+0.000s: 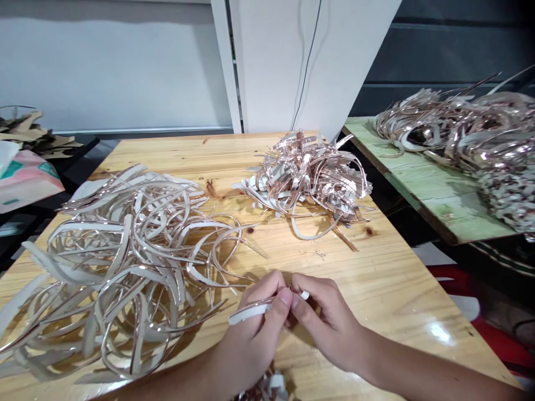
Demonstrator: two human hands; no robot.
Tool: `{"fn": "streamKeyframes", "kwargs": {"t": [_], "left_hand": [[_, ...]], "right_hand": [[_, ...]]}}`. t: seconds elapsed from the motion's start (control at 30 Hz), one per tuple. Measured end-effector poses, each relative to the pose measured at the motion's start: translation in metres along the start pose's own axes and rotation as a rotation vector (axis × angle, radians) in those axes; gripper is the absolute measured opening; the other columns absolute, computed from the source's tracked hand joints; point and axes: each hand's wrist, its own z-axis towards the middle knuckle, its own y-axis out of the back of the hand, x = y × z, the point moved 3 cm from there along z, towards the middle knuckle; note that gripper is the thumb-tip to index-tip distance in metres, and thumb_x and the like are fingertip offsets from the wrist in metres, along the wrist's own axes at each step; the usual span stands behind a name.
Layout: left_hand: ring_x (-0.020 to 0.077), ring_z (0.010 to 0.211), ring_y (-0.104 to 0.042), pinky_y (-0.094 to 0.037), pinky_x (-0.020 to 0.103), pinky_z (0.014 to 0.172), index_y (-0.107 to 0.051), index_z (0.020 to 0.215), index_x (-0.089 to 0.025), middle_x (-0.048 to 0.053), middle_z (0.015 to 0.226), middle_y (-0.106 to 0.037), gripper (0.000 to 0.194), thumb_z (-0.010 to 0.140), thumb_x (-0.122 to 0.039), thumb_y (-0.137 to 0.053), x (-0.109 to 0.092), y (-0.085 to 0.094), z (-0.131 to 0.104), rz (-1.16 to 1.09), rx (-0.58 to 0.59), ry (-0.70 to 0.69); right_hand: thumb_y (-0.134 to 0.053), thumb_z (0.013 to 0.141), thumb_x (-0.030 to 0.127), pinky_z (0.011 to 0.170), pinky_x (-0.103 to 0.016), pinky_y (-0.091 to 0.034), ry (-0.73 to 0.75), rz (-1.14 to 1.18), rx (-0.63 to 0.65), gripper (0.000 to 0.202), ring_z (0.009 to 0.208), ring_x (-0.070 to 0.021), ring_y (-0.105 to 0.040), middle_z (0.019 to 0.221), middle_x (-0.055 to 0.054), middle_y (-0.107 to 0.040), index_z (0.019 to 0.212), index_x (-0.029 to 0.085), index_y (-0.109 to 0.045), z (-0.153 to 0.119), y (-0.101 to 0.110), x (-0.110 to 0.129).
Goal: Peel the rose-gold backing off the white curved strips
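Both hands meet over the front middle of the wooden table. My left hand (263, 317) is closed on a thin strip (251, 312), white on one face with a shiny rose-gold edge; its tail sticks out to the left over the fingers. Right beside it, thumb against thumb, my right hand (324, 312) pinches the same strip, and a short white end shows between its fingers. The part between the two hands is mostly hidden. A large tangle of similar curled strips (142, 250) lies to the left of my left hand.
A heap of rose-gold and white strips (309, 178) rests at the table's (401, 289) far right. Small pieces (273, 384) lie below my left wrist. More strips (480, 133) cover a green board (443, 195) at right. A tissue pack (29, 181) is at left.
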Motion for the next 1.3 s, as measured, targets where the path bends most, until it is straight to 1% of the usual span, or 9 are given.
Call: {"fn": "streamKeyframes", "kwargs": {"t": [0.2,0.47,0.67,1.03,1.3], "left_hand": [[0.0134,0.068,-0.045,-0.038,0.027,0.066,-0.046,0.079,-0.021,-0.003,0.073,-0.047,0.037,0.110,-0.041,-0.039,0.0033,0.0007,-0.0010,-0.007,0.007,0.005],[0.0140,0.067,-0.044,-0.037,0.028,0.065,-0.046,0.077,-0.021,-0.003,0.073,-0.047,0.038,0.109,-0.042,-0.039,-0.0009,0.0008,-0.0003,0.006,-0.009,0.007],[0.0139,0.067,-0.045,-0.037,0.027,0.065,-0.045,0.078,-0.021,-0.003,0.072,-0.046,0.038,0.109,-0.041,-0.040,-0.0003,0.0004,0.0003,0.006,-0.003,0.009],[0.0143,0.067,-0.044,-0.038,0.028,0.066,-0.045,0.078,-0.021,-0.003,0.073,-0.046,0.037,0.109,-0.041,-0.039,-0.0013,0.0005,-0.0002,-0.001,0.003,0.010],[0.0145,0.067,-0.045,-0.038,0.028,0.066,-0.046,0.078,-0.021,-0.002,0.073,-0.047,0.037,0.109,-0.041,-0.040,-0.0021,0.0002,-0.0005,0.001,0.010,0.014]], "right_hand": [[-0.050,0.107,0.035,0.059,-0.023,-0.037,-0.009,-0.010,0.001,0.034,0.063,-0.0115,-0.049,0.070,0.003,-0.055,0.076,0.020,-0.051,-0.0002,0.0001,-0.0003],[-0.050,0.107,0.033,0.059,-0.023,-0.036,-0.005,0.001,0.003,0.033,0.063,-0.0112,-0.047,0.070,0.004,-0.052,0.076,0.020,-0.050,-0.0013,-0.0003,0.0012],[-0.049,0.107,0.036,0.059,-0.024,-0.037,-0.023,-0.008,0.010,0.034,0.063,-0.0118,-0.049,0.071,0.003,-0.055,0.077,0.020,-0.052,-0.0007,0.0003,-0.0003],[-0.048,0.107,0.038,0.060,-0.025,-0.037,-0.027,-0.018,0.013,0.035,0.063,-0.0130,-0.049,0.071,0.002,-0.055,0.077,0.020,-0.051,-0.0009,-0.0005,0.0002],[-0.049,0.107,0.035,0.060,-0.025,-0.037,-0.016,-0.018,0.006,0.034,0.063,-0.0124,-0.048,0.071,0.002,-0.054,0.077,0.020,-0.052,-0.0007,-0.0005,0.0005]]}}
